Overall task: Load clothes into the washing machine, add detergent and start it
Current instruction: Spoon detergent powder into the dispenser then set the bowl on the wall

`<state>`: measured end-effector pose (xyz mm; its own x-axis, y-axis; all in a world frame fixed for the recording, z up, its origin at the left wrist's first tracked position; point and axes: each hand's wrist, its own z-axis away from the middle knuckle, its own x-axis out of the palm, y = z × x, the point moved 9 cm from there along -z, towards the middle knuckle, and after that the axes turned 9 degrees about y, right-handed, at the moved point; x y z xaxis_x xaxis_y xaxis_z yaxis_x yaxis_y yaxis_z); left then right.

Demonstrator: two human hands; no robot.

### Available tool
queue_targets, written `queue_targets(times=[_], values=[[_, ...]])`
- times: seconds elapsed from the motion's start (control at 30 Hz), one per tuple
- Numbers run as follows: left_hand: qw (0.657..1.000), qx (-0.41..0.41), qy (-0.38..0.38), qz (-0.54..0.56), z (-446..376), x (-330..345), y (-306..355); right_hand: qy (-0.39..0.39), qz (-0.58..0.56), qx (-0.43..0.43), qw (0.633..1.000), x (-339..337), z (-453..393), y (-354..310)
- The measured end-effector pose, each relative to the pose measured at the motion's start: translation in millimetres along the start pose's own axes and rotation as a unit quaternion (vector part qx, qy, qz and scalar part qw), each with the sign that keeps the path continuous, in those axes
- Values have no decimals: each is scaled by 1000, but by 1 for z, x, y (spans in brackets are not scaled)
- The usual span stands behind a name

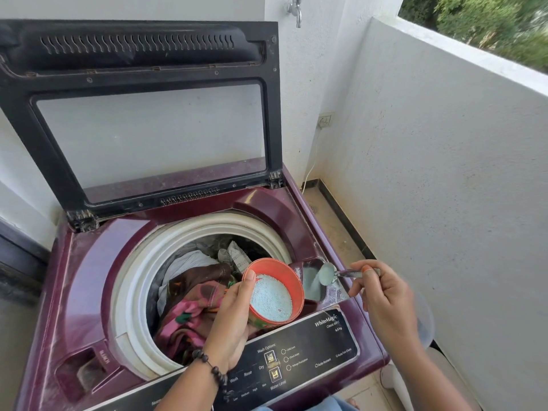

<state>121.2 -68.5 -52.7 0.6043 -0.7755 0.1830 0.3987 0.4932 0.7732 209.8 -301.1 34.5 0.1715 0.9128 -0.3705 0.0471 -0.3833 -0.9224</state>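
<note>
Fingers point(360, 269) of the right hand point(385, 301) pinch the handle of a small metal spoon point(341, 273), whose long axis runs roughly left to right with the bowl pointing left. Its tilted bowl sits over the open grey detergent compartment point(314, 281) at the right front corner of the maroon top-loading washing machine point(74, 292), and pale blue powder streams from it into the compartment. Fingers of the left hand point(228, 324) are wrapped around a round orange plastic container point(275, 289), thumb pressed on its rim; the container is tilted with its mouth facing up and toward the camera, and it holds pale blue-white granular detergent point(271, 298). It hangs over the front right edge of the white drum rim point(127, 286), just left of the compartment. A dark beaded bracelet point(212, 370) circles the left wrist.

Inside the drum lie clothes point(192, 301): brown and pink patterned fabric at front, white cloth behind. The black-framed glass lid point(148, 129) stands raised against the wall.

The black control panel point(296, 360) reads "WhiteMagic", "Classic", "6.0 kg", "Wash Options", "Wash", "Rinse", "Dry", "Water Level" and "Auto Restart"; smaller lettering is too fine to read. A metal tap point(295, 8) projects from the wall above, and a white socket point(325, 119) with a cord sits in the corner.
</note>
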Motion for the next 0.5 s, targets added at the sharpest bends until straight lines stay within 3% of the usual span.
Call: queue_targets(times=[0.5], values=[[1000, -6, -2, -3, -4, -2, -4, -9, 102, -89, 991, 9, 6, -13]])
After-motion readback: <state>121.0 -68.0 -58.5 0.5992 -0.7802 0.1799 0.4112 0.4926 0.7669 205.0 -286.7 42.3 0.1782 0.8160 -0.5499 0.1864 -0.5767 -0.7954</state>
